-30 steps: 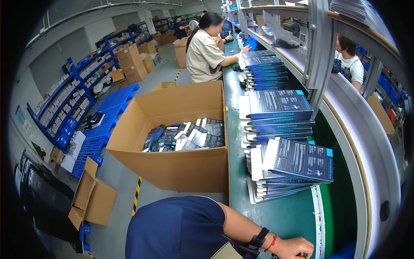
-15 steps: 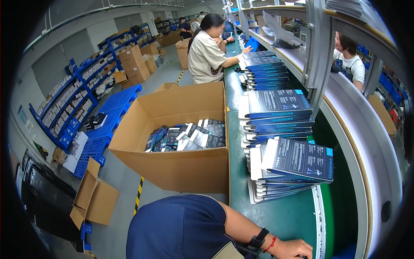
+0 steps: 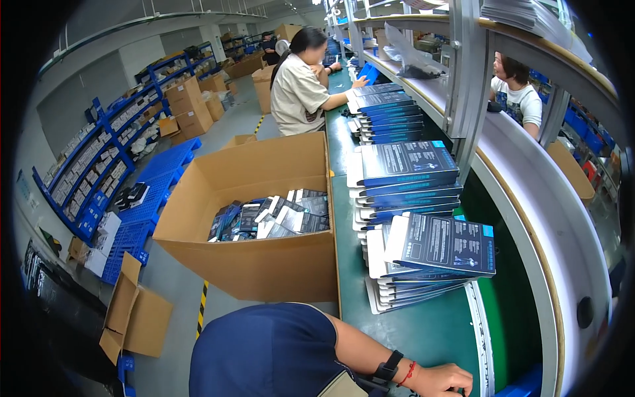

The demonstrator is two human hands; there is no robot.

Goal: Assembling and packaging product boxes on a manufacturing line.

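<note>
The left hand (image 3: 440,380) rests knuckles-up on the green bench (image 3: 423,331), fingers curled loosely with nothing clearly in them; the right hand is out of sight. Just beyond it sits a fanned stack of flat dark-blue cartons (image 3: 430,261). They look light, stiff and slick-faced, likely to slide off one another, so pinching one by its long edges seems safest. More lie in the big cardboard box (image 3: 258,264) beside the bench.

Stack of flat dark-blue boxes (image 3: 423,264) leans on green bench.
</note>
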